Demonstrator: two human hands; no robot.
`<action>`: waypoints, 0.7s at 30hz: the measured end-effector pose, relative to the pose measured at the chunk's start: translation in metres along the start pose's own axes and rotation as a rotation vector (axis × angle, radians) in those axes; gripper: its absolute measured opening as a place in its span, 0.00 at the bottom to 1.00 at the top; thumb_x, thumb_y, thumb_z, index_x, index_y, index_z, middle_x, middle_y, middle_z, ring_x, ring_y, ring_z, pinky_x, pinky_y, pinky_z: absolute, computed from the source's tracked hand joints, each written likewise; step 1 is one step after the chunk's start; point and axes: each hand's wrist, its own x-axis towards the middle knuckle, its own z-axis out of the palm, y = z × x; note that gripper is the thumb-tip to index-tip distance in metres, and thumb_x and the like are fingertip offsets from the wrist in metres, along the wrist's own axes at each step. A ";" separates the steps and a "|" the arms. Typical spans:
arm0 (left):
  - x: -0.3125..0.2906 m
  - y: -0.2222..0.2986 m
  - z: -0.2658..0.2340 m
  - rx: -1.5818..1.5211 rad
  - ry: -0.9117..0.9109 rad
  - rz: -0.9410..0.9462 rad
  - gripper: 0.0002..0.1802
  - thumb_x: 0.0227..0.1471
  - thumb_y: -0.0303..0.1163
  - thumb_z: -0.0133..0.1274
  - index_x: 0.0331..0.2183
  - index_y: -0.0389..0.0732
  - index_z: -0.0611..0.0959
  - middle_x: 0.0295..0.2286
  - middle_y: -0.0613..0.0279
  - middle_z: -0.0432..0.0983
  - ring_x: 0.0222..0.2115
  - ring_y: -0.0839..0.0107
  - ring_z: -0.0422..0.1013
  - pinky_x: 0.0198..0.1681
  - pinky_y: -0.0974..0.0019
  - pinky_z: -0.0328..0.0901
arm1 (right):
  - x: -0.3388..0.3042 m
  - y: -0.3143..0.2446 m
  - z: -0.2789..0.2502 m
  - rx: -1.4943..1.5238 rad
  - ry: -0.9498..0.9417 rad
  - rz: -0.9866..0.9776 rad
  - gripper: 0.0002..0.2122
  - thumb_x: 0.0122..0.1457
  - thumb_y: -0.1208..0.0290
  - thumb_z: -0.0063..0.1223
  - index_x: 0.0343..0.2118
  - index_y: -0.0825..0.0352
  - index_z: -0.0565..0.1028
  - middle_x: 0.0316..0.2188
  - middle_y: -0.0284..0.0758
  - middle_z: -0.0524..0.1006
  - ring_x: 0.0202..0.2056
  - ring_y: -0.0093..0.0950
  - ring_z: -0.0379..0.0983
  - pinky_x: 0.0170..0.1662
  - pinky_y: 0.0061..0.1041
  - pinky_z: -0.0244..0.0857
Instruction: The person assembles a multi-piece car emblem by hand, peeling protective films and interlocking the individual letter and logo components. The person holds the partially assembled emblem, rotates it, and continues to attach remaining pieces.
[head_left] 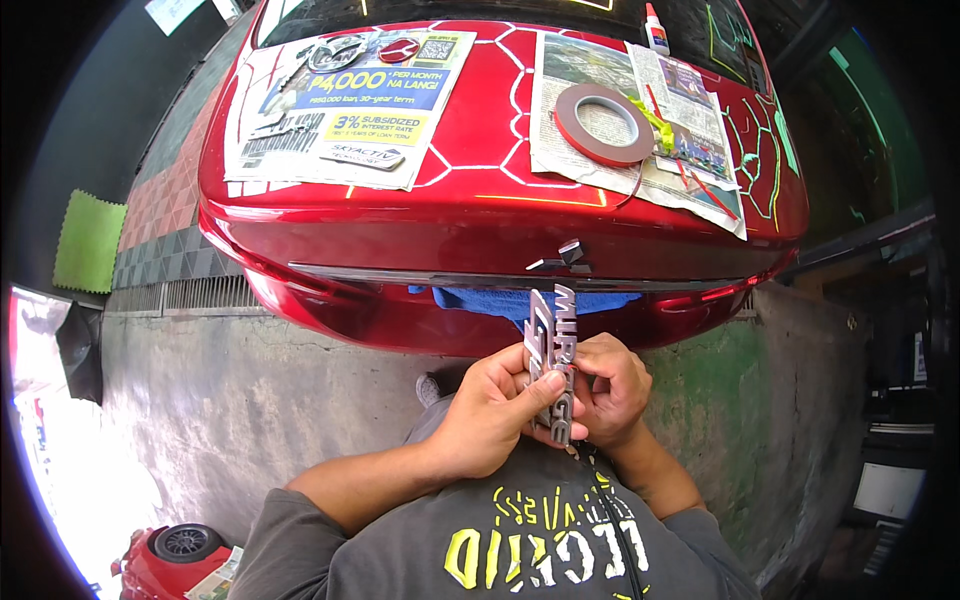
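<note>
In front of my chest, my left hand (490,408) grips a silver lettered car emblem (563,350), its thumb pressed across the middle. The emblem stands lengthwise, pointing at the car. My right hand (612,385) is closed in a pinch at the emblem's right edge. A tiny bit of red shows by its fingertips, too small to make out. Just beyond the emblem, a blue cloth (480,301) lies along the bumper of a red car (400,228). Small shiny pieces (570,252) rest on the car's rear edge.
On the trunk lid, one newspaper (440,110) holds several car badges (362,156). Another newspaper (560,75) bears a red-and-grey tape roll (566,128), red strips (712,195) and a yellow-green item (655,122). A white glue bottle (656,30) stands behind. A green mat (88,240) is at left.
</note>
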 end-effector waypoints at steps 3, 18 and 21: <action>-0.001 -0.002 0.004 -0.071 -0.030 0.003 0.13 0.66 0.31 0.49 0.50 0.38 0.70 0.36 0.53 0.79 0.35 0.60 0.81 0.38 0.55 0.81 | -0.006 0.001 0.001 0.045 0.044 0.014 0.13 0.49 0.87 0.63 0.36 0.68 0.72 0.29 0.40 0.81 0.26 0.34 0.78 0.28 0.30 0.72; -0.005 -0.004 0.005 -0.130 -0.024 0.056 0.13 0.65 0.30 0.50 0.49 0.39 0.72 0.39 0.59 0.76 0.38 0.65 0.80 0.40 0.53 0.80 | -0.011 0.002 -0.012 0.135 0.024 0.129 0.11 0.54 0.84 0.63 0.36 0.67 0.72 0.28 0.39 0.81 0.27 0.32 0.78 0.28 0.28 0.70; -0.004 -0.002 0.007 -0.043 -0.006 0.052 0.13 0.65 0.31 0.50 0.49 0.38 0.72 0.38 0.56 0.79 0.37 0.64 0.81 0.40 0.56 0.80 | -0.004 0.005 -0.009 0.075 0.010 -0.015 0.11 0.55 0.83 0.63 0.37 0.66 0.73 0.29 0.38 0.81 0.26 0.32 0.77 0.28 0.28 0.69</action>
